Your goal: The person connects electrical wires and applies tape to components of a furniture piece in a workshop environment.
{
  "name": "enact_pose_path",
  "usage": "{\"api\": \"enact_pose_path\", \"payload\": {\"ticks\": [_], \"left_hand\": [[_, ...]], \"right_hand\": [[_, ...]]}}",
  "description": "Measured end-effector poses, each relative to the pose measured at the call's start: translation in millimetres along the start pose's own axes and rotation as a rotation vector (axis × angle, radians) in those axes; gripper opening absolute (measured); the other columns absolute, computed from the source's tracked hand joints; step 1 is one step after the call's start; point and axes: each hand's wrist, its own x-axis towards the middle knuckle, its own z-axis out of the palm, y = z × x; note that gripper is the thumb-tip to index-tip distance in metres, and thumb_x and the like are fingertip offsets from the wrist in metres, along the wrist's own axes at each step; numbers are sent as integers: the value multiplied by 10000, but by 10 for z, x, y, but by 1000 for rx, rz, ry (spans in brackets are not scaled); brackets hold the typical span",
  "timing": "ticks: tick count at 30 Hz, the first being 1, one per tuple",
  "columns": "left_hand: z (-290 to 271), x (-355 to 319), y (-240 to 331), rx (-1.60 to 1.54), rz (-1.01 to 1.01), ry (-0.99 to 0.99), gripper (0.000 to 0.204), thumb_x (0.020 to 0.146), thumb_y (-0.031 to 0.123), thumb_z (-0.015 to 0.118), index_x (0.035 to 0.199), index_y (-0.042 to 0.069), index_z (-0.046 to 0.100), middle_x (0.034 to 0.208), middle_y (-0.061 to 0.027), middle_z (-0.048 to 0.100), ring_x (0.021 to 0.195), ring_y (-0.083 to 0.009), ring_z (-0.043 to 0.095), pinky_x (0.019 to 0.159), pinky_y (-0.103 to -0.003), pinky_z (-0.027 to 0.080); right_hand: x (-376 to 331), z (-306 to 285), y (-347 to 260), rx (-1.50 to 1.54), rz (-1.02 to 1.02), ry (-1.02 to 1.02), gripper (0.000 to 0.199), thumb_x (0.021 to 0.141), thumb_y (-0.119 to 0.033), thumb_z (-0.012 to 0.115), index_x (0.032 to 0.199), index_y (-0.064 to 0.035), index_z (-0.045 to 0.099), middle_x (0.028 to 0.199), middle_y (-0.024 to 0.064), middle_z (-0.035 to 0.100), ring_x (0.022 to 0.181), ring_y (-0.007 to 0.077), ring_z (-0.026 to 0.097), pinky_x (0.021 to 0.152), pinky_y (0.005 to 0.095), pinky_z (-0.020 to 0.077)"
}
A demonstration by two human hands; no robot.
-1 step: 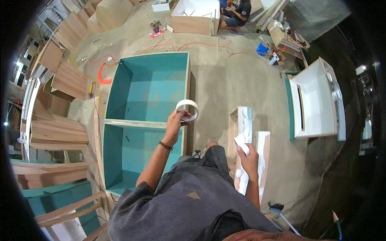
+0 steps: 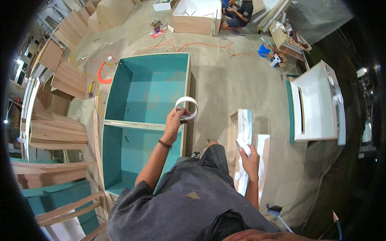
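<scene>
Left hand (image 2: 175, 120) is up over the teal cabinet (image 2: 146, 96), fingers pinching a white roll of edge tape (image 2: 186, 107) just above them. Right hand (image 2: 250, 160) clutches a small white piece (image 2: 243, 145), low beside white strips (image 2: 244, 132). Looks like tape prep; feeding calls for a free end.

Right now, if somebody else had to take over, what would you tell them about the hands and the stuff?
Left hand: holds a roll of white edge tape up over the teal cabinet's right side wall.
Right hand: pinches a small white piece above the white strips lying on the floor.
Done: cabinet box lies open-side up with its middle divider in.
Left: the cabinet's front edges look bare wood.
</scene>
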Motion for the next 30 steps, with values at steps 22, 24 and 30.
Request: {"api": "enact_pose_path", "payload": {"ticks": [22, 24, 30], "left_hand": [[1190, 5726, 2434, -162, 333, 254, 350, 1036, 239, 582, 1299, 9, 564, 1169, -109, 709, 1107, -197, 667, 1022, -367, 497], [1144, 6235, 2678, -131, 370, 351, 343, 1025, 212, 603, 1274, -22, 588, 1148, -134, 725, 1076, -203, 689, 995, -354, 514], [847, 7912, 3512, 29, 514, 470, 285, 978, 137, 677, 1203, -34, 641, 1093, -122, 744, 1035, -160, 689, 917, -301, 529]], "right_hand": [[8041, 1013, -2282, -219, -454, -216, 274, 940, -266, 655, 1057, -22, 614, 974, 219, 696, 912, 411, 668, 775, 476, 504], [8602, 1416, -2592, -222, -496, -263, 265, 942, -259, 651, 1063, -28, 605, 949, 225, 695, 889, 424, 670, 750, 488, 504], [10112, 2508, -3594, -303, -509, -474, 306, 901, -250, 695, 1067, -9, 603, 927, 253, 686, 882, 424, 678, 748, 470, 511]]}}
